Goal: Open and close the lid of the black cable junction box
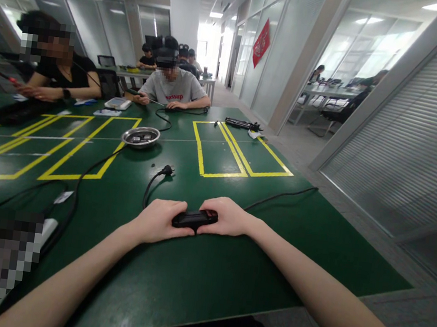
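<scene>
Both of my hands rest on the green table (196, 277) close to its near edge. A small black oblong device (194, 218) lies between them. My left hand (159, 221) has its fingers wrapped round the device's left end. My right hand (224, 216) is curled over its right end. Only the middle of the device shows between the fingers. A black power cord with a plug (167, 170) lies just beyond my hands.
A round metal dish (141, 136) with small parts stands mid-table among yellow tape rectangles (227, 156). Black cables cross the left side toward a power strip (48, 227). Two people sit at the far side working with tools. A black tool (241, 124) lies far right. Glass walls line the right.
</scene>
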### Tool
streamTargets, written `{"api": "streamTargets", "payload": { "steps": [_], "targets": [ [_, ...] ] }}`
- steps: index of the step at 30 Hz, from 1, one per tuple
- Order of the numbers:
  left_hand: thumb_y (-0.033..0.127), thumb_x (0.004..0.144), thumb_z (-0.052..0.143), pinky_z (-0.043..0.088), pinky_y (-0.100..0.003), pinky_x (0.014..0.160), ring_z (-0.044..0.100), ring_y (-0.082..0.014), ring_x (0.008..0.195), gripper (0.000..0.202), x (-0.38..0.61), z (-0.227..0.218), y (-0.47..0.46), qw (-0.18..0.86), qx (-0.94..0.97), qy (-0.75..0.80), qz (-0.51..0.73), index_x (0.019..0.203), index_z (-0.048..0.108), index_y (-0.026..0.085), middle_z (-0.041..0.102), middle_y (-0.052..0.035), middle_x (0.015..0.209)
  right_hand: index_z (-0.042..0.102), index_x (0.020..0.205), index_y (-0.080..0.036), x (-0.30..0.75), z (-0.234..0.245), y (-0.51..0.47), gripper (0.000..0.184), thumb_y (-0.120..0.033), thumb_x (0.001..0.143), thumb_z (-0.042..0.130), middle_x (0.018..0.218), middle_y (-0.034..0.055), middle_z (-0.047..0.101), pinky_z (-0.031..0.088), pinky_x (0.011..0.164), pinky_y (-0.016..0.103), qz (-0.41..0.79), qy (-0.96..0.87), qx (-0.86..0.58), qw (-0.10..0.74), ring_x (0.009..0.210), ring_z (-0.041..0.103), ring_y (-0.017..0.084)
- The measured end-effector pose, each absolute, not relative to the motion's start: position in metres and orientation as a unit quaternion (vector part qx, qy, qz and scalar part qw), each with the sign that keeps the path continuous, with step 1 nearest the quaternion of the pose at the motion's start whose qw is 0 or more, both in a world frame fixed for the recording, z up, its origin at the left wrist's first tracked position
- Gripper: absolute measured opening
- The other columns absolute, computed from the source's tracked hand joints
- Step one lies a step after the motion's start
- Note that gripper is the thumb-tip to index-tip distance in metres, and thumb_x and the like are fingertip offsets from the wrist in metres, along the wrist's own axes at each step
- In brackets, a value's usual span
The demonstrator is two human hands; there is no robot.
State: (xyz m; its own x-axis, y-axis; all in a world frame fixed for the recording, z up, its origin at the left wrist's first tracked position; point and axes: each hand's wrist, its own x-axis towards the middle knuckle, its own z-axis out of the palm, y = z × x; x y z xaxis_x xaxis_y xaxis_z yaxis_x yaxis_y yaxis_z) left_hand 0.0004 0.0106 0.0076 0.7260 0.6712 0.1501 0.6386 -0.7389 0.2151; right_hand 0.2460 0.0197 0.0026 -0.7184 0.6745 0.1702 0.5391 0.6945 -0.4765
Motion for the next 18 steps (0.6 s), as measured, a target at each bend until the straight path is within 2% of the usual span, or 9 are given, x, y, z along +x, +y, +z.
{"api": "streamTargets", "payload": {
  "steps": [6,13,18],
  "targets": [
    [0.055,0.096,0.060,0.032,-0.026,0.059,0.056,-0.0172,0.066,0.042,0.0007,0.0055,0.0091,0.049,0.941,0.305,0.140,0.076,0.047,0.021,0.058,0.0006,0.072,0.060,0.083,-0.019,0.2453,0.0019,0.0166,0.029,-0.037,0.079,0.083,0.073,-0.0034,0.056,0.027,0.060,0.023,0.192,-0.907,-0.332,0.173,0.064,0.048,0.013],
    [0.052,0.098,0.058,0.035,-0.029,0.060,0.056,-0.0181,0.069,0.038,0.0015,0.0055,0.0091,0.023,0.945,0.285,0.157,0.077,0.051,0.021,0.060,-0.0006,0.073,0.060,0.086,-0.020,0.2449,-0.0002,0.0168,0.026,-0.034,0.081,0.081,0.077,-0.0021,0.059,0.031,0.062,0.024,0.166,-0.916,-0.312,0.191,0.069,0.052,0.014],
    [0.051,0.098,0.057,0.036,-0.030,0.060,0.057,-0.0185,0.069,0.036,0.0005,0.0063,0.0100,0.000,0.947,0.280,0.157,0.078,0.053,0.021,0.061,-0.0014,0.073,0.064,0.091,-0.019,0.2469,-0.0004,0.0191,0.027,-0.039,0.082,0.081,0.084,0.0006,0.064,0.037,0.064,0.025,0.158,-0.920,-0.291,0.210,0.073,0.058,0.016]
  ]
}}
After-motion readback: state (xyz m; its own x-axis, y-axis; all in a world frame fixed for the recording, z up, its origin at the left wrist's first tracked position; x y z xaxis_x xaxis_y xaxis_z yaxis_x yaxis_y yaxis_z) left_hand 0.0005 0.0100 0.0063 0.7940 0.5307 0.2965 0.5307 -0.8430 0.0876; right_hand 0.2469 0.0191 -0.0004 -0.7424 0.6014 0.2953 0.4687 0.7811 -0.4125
